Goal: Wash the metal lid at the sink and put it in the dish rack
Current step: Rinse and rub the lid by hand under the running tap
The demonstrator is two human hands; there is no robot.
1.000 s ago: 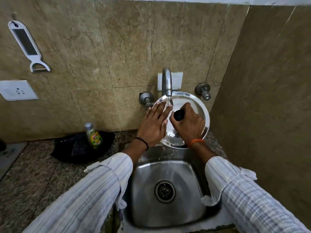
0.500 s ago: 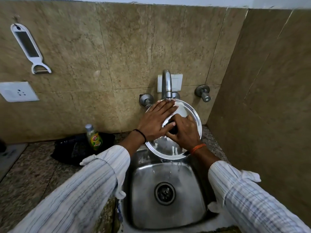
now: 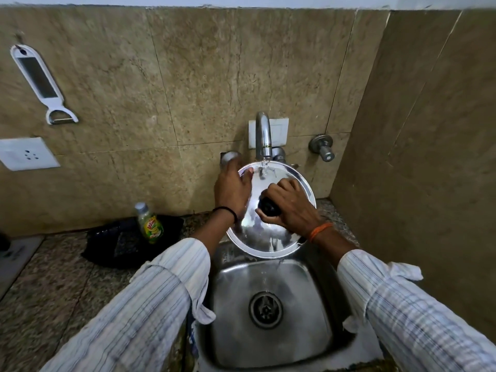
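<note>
Round shiny metal lid under running tap; right hand grips black knob, left hand flat, rubbing. Racking left.

lid over sink under tap, bottle left on counter

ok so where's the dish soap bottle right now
In the head view the dish soap bottle stands on the counter left of the sink, on a black tray against the tiled wall, clear of both hands.
</note>
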